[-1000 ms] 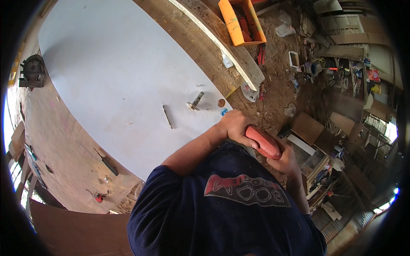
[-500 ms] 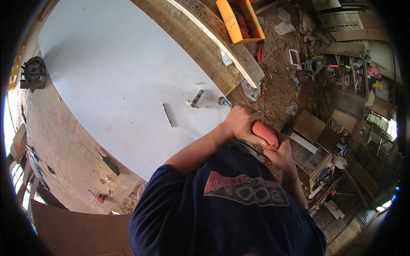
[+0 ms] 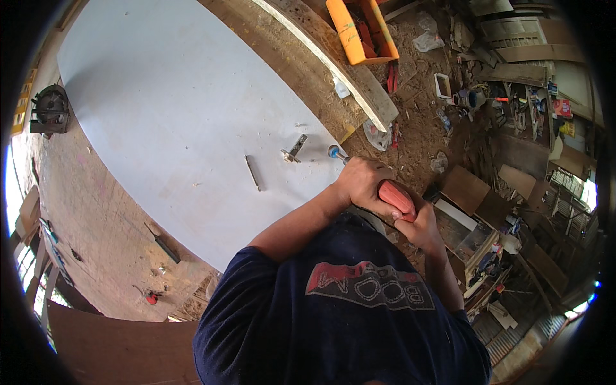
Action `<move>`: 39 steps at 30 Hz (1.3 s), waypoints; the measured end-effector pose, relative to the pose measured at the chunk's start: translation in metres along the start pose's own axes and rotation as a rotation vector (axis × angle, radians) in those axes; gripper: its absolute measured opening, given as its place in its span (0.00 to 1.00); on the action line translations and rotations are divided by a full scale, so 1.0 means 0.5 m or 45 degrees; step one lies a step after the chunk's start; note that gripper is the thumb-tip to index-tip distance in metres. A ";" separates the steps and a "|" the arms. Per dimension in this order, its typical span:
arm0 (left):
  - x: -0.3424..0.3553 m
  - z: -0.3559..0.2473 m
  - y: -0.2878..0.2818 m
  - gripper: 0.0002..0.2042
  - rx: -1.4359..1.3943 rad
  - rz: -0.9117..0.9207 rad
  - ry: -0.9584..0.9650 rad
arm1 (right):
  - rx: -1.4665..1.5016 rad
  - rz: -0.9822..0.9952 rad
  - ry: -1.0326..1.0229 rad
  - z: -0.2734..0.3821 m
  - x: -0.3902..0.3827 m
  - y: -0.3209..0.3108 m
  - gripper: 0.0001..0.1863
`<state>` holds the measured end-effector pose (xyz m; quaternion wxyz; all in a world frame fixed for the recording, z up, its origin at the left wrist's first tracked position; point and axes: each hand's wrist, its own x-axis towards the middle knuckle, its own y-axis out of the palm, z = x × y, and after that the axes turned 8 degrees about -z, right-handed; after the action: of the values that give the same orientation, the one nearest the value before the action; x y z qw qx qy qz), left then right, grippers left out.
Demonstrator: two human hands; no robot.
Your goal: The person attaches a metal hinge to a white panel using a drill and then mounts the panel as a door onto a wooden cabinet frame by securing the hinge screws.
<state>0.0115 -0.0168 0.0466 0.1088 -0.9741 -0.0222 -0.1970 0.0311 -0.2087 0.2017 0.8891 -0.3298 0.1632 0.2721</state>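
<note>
Both hands are closed round a red power drill point(image 3: 397, 197) at the near right corner of the white board point(image 3: 173, 122). My left hand point(image 3: 364, 182) wraps its front part, and my right hand point(image 3: 418, 224) grips its rear, where the handle is mostly hidden. Beyond my left hand, a round blue-and-metal cutting bit point(image 3: 335, 152) sticks out at the board's edge; whether it touches the wood cannot be seen. To the left of the bit, a metal door latch point(image 3: 294, 149) lies on the board. A slim metal bar point(image 3: 252, 172) rests nearer me.
An orange toolbox point(image 3: 362, 32) stands beyond a long timber plank point(image 3: 327, 61). At far left sits a dark fan-like machine point(image 3: 50, 109). A black-handled tool point(image 3: 165, 248) lies on the surface left of the board. Scrap wood and clutter fill the right side.
My right hand and the drill's rear have risen very slightly. The bit's visible face looks slightly turned. The latch and metal bar have stayed put.
</note>
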 end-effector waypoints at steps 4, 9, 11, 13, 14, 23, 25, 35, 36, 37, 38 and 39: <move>0.003 0.003 0.002 0.35 -0.007 -0.012 0.021 | -0.046 -0.006 0.007 0.001 0.002 0.000 0.34; 0.000 0.005 0.005 0.35 -0.026 -0.053 0.006 | -0.046 -0.004 -0.005 -0.006 0.005 0.001 0.35; -0.004 0.010 0.007 0.35 -0.016 -0.045 0.003 | -0.072 0.014 -0.028 -0.006 0.006 -0.003 0.34; -0.006 0.013 0.009 0.35 -0.005 -0.036 0.002 | -0.098 0.030 -0.052 -0.004 0.007 -0.004 0.33; -0.007 0.014 0.009 0.34 -0.006 -0.033 -0.003 | -0.095 0.030 -0.046 -0.001 0.008 -0.004 0.33; -0.005 0.017 0.011 0.33 -0.023 -0.070 0.012 | -0.047 -0.010 0.013 0.010 0.010 0.006 0.34; -0.004 0.017 0.011 0.33 -0.025 -0.097 0.018 | -0.045 -0.011 0.012 0.008 0.010 0.006 0.34; -0.007 0.015 0.003 0.34 -0.015 -0.038 -0.013 | -0.069 -0.008 -0.052 -0.001 0.013 0.010 0.34; -0.009 0.017 0.004 0.34 -0.014 -0.033 -0.015 | -0.074 -0.008 -0.048 0.001 0.013 0.010 0.34; -0.009 0.017 0.004 0.34 -0.014 -0.032 -0.014 | -0.074 -0.009 -0.047 0.002 0.013 0.008 0.34; -0.009 0.016 0.002 0.35 -0.006 -0.025 -0.018 | -0.089 0.019 -0.041 0.002 0.013 0.005 0.34; -0.010 0.016 0.002 0.35 0.003 -0.017 -0.023 | -0.103 0.046 -0.034 0.002 0.014 0.003 0.33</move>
<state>0.0101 -0.0158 0.0373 0.1086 -0.9755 -0.0299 -0.1890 0.0357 -0.2043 0.1982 0.8721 -0.3589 0.1459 0.2990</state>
